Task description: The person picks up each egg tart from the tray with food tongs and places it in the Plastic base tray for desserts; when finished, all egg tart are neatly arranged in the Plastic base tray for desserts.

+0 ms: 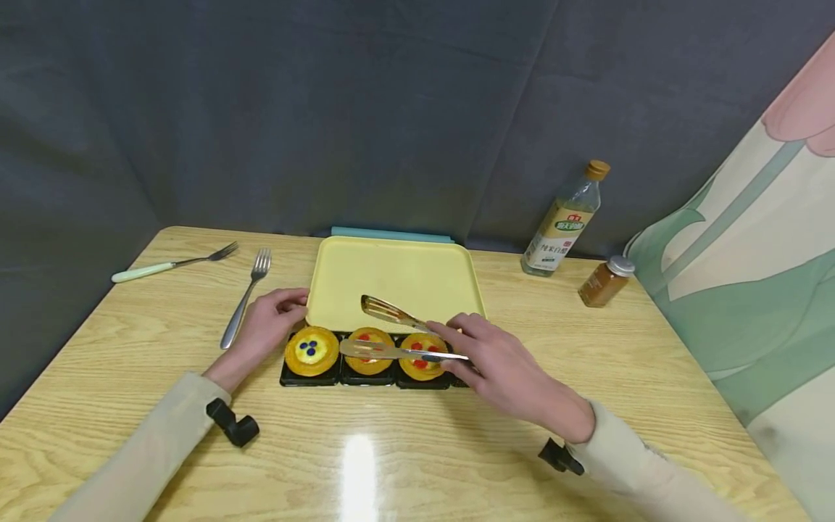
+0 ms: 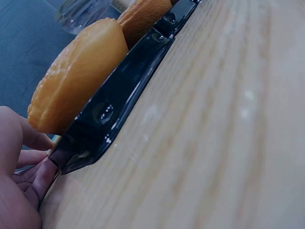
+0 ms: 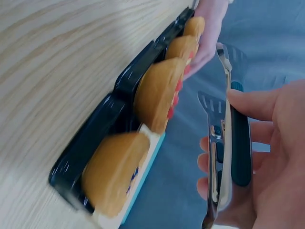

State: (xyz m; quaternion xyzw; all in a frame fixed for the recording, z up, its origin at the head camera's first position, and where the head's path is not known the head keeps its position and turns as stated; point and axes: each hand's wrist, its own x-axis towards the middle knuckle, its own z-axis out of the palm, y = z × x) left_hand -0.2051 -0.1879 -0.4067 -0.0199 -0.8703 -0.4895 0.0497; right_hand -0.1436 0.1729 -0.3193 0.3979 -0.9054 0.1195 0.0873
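Note:
My right hand [image 1: 505, 366] holds metal tongs [image 1: 385, 351] with dark grips, their arms spread above the tarts. In the right wrist view the thumb lies along one dark grip and fingers curl round the other arm. My left hand [image 1: 269, 326] grips the left edge of a yellow tray [image 1: 391, 268] near its front corner. Before that tray, a black plastic holder [image 2: 126, 81] carries several round tarts in a row. The leftmost tart [image 1: 312, 351] has blue berries; the middle ones, including a red-topped tart [image 1: 420, 368], are partly covered by the tongs. The right end is hidden by my right hand in the head view.
Two forks lie on the left, a green-handled fork [image 1: 172, 264] and a metal fork [image 1: 248, 297]. A glass bottle [image 1: 561, 225] and a small spice jar [image 1: 603, 283] stand at the back right. A teal strip [image 1: 391, 235] lies behind the tray, against the dark curtain [image 1: 313, 109].

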